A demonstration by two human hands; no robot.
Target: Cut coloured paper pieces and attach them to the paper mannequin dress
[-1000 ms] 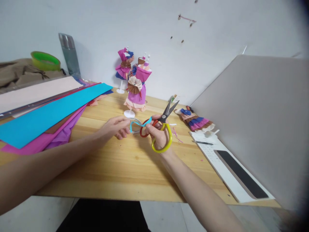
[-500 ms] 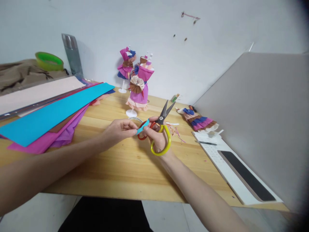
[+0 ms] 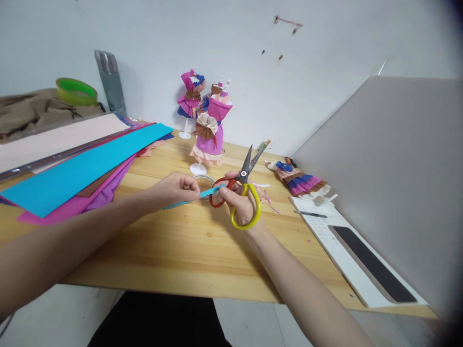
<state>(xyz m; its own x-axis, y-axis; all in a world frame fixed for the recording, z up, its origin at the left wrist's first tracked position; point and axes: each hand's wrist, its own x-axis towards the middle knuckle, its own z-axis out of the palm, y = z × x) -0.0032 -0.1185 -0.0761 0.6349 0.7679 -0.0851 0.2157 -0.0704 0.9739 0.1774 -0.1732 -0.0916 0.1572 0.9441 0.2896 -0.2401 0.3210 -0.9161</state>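
Between my hands stretches a narrow blue paper strip [image 3: 210, 192]; its loose tail hangs below and left of my left hand. My left hand [image 3: 178, 187] is closed, pinching the strip with thumb and fingers. In my right hand [image 3: 239, 202] the strip's other end is pinched under the thumb. That same hand also carries scissors [image 3: 255, 197] with one red and one yellow handle loop, blades parted and pointing up and away. Behind the hands a tape roll [image 3: 203, 182] lies on the table, partly covered.
Coloured paper sheets, a blue one [image 3: 87, 168] on top, lie at left. Small dress forms in paper clothes [image 3: 210, 137] stand at the back. A paper dress [image 3: 300, 180], scraps [image 3: 266, 197] and a white board with a dark phone-like slab [image 3: 372, 262] lie at right.
My hands have drawn apart slightly, and a longer length of the blue strip now shows between them, with a tail behind my left hand. The scissors stay in my right hand.
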